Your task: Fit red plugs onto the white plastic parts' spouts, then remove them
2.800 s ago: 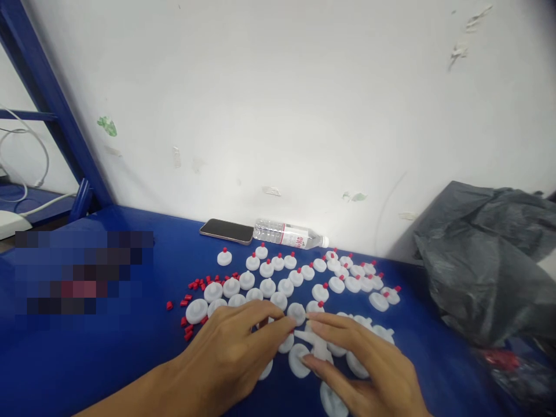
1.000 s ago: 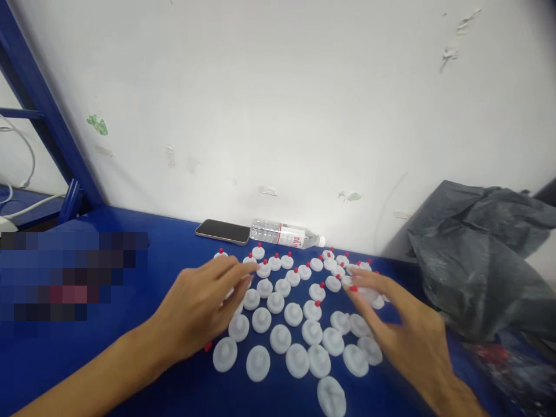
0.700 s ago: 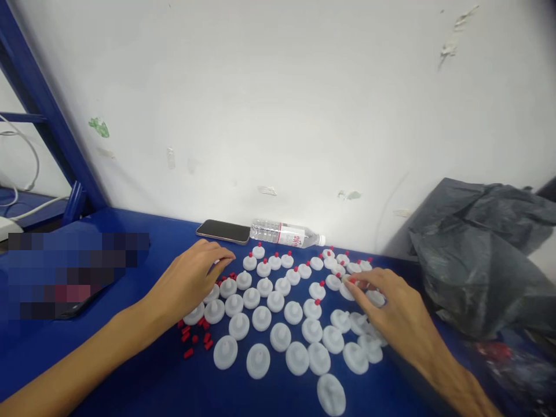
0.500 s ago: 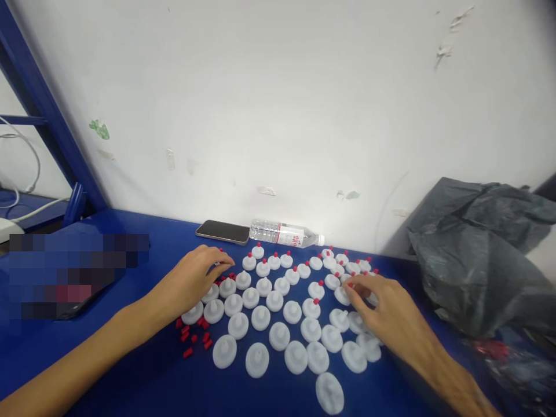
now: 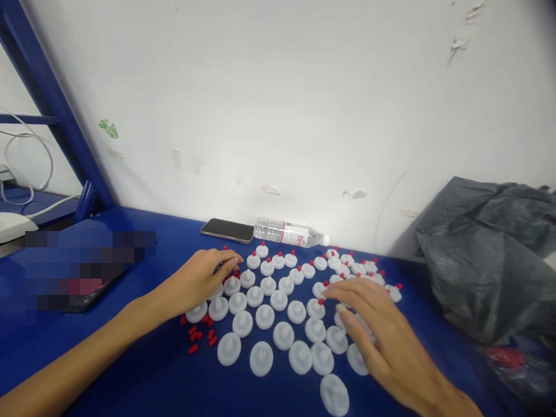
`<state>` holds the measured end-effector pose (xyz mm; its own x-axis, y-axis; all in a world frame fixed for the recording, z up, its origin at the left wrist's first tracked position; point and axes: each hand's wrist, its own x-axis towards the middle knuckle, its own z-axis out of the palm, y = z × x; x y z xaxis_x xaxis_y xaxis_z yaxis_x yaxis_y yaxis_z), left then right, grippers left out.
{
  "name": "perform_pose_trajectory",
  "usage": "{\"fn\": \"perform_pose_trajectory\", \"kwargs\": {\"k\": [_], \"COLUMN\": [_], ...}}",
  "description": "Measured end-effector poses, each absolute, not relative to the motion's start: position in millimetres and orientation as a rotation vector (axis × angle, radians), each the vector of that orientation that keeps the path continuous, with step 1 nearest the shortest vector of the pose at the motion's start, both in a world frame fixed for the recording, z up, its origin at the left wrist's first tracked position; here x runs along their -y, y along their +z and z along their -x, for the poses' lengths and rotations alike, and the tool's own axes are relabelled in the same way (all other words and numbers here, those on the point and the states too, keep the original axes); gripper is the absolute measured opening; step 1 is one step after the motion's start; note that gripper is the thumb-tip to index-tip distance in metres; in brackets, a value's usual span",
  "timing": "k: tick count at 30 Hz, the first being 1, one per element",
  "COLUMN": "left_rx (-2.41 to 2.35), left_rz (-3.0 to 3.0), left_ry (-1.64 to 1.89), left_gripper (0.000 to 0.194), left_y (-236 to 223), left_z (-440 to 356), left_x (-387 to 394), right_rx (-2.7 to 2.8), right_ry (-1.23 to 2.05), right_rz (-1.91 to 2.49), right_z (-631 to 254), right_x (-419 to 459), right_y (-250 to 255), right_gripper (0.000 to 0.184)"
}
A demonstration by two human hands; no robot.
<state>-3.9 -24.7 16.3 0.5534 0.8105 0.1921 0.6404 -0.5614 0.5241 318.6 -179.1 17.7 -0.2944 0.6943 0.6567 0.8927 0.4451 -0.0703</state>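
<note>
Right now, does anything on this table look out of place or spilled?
The bottle lies on its side beside the phone, not upright, though no spill shows. Some red caps lie scattered loose, while others sit on white discs.

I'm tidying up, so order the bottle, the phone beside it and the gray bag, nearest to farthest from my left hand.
From your left hand:
1. Phone, beyond it, near the wall.
2. Bottle, right of the phone.
3. Gray bag, far right.
</note>
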Motion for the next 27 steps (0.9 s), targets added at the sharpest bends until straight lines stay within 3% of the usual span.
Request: {"fn": "perform_pose_trajectory", "kwargs": {"k": [7, 15, 27], "left_rx": [-1.229, -1.211, -1.135], "left_rz": [-2.399, -2.376, -2.335], "left_ry": [0.542, 0.502, 0.524], "left_gripper": [0.044, 0.039, 0.034], "left_y": [16, 11, 7], "left_z": [3, 10, 14], "left_x": [26, 20, 16], "right_rx": [2.356, 2.376, 2.461], "right_ry": [-0.326, -0.182, -0.315], "right_rz": [1.277, 1.327, 1.300], "right_z": [-298, -300, -301], "right_x": [185, 184, 180], "right_y": [11, 9, 7], "right_gripper": [0.044, 0.045, 0.046]}}
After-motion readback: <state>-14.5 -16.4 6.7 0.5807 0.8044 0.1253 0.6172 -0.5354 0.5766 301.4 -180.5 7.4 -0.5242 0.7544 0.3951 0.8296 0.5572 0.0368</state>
